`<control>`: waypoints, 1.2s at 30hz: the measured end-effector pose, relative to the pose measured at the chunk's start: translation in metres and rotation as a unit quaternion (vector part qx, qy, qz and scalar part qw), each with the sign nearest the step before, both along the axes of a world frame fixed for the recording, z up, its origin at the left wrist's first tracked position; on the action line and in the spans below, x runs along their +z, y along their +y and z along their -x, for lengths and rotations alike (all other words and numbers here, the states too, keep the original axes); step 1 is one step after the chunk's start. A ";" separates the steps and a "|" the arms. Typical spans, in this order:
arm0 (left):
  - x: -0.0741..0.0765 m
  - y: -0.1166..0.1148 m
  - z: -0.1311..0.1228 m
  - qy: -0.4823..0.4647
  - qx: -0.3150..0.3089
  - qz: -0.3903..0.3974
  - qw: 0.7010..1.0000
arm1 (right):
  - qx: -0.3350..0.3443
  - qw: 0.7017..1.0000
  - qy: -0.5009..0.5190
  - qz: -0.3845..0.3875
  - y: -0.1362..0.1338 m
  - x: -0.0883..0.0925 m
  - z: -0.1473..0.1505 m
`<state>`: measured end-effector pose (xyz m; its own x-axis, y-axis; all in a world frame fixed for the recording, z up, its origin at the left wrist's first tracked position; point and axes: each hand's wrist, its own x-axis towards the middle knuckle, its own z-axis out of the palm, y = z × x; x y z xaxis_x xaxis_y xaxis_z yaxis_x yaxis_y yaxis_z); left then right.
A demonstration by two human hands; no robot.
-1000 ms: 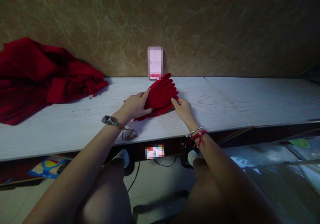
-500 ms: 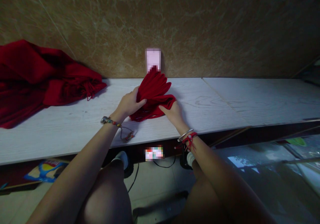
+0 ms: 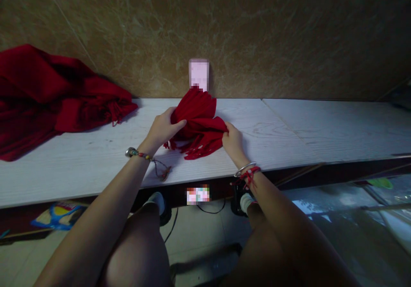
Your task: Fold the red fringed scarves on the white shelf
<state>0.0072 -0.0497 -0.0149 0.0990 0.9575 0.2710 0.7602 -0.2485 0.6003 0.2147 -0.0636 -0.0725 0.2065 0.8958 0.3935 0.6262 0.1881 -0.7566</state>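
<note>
A red scarf (image 3: 201, 122) with fringed ends lies gathered in pleated folds on the white wood-grain surface in front of me. My left hand (image 3: 163, 126) grips the left side of the pleats, thumb on top and the other fingers behind, partly hidden by the cloth. At the scarf's right edge, my right hand (image 3: 233, 140) pinches a layer of the fabric with its fingers closed. The fringe hangs toward the front, between my two hands.
More red fringed cloth (image 3: 35, 103) is heaped at the left. A blurred pink rectangular item (image 3: 199, 74) leans against the brown marbled wall (image 3: 272, 34). The white surface (image 3: 289, 137) has a front edge above my knees. A blue-and-yellow package (image 3: 61, 215) sits below, at left.
My right hand has moved slightly right, drawing the scarf's edge outward, so the front layer and fringe are more spread. My left hand has shifted a little left, still on the pleats.
</note>
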 end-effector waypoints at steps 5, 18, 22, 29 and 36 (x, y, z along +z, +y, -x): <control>-0.002 0.002 0.002 -0.096 -0.085 0.068 0.989 | -0.018 0.999 -0.027 -0.032 0.000 0.008 -0.009; 0.002 -0.001 -0.017 0.077 -0.092 0.032 0.992 | -0.026 0.998 0.033 0.044 0.004 0.007 0.003; 0.004 -0.002 -0.018 0.096 -0.052 0.023 0.994 | -0.012 1.000 0.014 0.014 0.000 0.017 0.001; 0.011 0.011 -0.021 -0.062 -0.019 0.118 0.991 | 0.021 0.996 -0.084 0.003 -0.009 0.035 -0.008; 0.023 0.017 -0.024 -0.057 0.062 0.161 0.983 | 0.023 0.995 -0.072 0.057 -0.011 0.050 -0.023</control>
<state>0.0317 -0.0328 0.0085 -0.0380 0.9983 -0.0449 0.6960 0.0587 0.7157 0.2377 -0.0744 -0.0226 0.1132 0.9437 0.3109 0.7229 0.1364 -0.6774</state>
